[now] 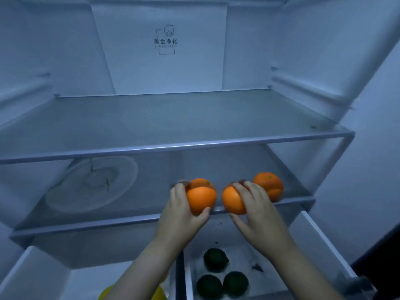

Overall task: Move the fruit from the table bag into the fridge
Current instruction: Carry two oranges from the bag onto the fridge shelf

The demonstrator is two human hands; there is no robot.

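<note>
I look into an open fridge. My left hand point(181, 211) grips an orange point(201, 200) at the front edge of the lower glass shelf point(97, 221). My right hand point(255, 204) grips a second orange point(232, 201) just to its right. A third orange point(269, 185) lies on that shelf at the right, beside my right hand's fingers. Each held orange shows a reflection behind it in the glass. Three dark green fruits point(215, 259) lie in the right drawer point(320, 241) below the shelf.
The upper glass shelf point(173, 146) spans the fridge above my hands. A round clear plate point(91, 185) rests on the left of the lower shelf. Something yellow point(106, 292) shows in the left drawer under my left forearm. The fridge wall rises at the right.
</note>
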